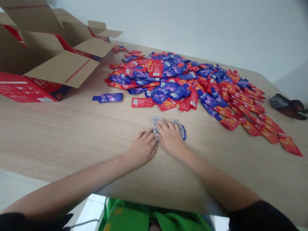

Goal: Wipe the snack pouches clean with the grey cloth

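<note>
My right hand [170,138] presses a crumpled grey cloth [156,119] down on a blue pouch [184,132] lying flat on the table. Only the pouch's right end shows past the cloth; the rest is covered. Close against the cloth's left edge, my left hand [143,149] rests on the table with its fingers bent together. Whatever those fingertips pinch is hidden. Beyond both hands lies a large heap of red and blue pouches [170,86]. One single blue pouch [108,98] lies apart, left of the heap.
Two open cardboard boxes with raised flaps, a nearer red box [31,88] and a farther box [92,48], stand at the left. A dark object [288,106], blurred, lies by the right edge. The wooden table [72,134] meets a pale wall [192,29] behind.
</note>
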{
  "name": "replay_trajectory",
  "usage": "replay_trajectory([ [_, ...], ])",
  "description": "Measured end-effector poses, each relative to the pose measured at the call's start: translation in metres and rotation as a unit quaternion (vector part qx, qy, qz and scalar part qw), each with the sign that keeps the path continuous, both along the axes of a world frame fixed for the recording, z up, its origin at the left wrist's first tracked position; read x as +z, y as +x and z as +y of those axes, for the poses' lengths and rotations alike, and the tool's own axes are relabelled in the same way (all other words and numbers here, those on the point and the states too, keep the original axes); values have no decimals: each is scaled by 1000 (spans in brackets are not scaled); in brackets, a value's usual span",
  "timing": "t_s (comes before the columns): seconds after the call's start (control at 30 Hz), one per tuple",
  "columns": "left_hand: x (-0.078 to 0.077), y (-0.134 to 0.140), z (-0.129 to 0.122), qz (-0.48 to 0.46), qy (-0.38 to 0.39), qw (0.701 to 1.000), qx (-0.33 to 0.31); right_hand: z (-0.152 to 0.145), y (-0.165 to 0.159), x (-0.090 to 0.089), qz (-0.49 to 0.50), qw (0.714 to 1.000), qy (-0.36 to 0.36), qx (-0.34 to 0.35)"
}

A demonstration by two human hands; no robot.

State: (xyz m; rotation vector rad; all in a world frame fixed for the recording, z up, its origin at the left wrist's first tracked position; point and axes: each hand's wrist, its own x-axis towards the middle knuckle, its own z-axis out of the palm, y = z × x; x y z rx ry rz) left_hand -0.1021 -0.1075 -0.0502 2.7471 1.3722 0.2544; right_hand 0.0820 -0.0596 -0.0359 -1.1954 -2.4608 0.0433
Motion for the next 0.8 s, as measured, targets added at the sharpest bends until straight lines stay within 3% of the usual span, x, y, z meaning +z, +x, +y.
replay_trajectory([
  [0.13,2,-4,2,16,-19,1000,-5,-2,5,-17,-78,997,-15,-18],
  [0.3,5,-8,7,9,-46,999,-10,-4,61,-27,-57,991,3,-120],
  [0.4,6,-9,10,-13,-58,998,-21,7,79,-24,-10,993,-9,-117],
  [0.47,8,-11,11,-28,-59,997,-28,16,74,-14,55,995,0,-85],
  [0.57,12,-11,11,-38,-58,996,-47,23,41,3,119,991,32,-52],
  [0.7,15,-8,6,-23,-59,997,-37,14,-5,2,-17,1000,-4,12],
  [0.8,13,-6,4,-23,-59,998,-22,5,1,-11,-67,998,-12,-5],
])
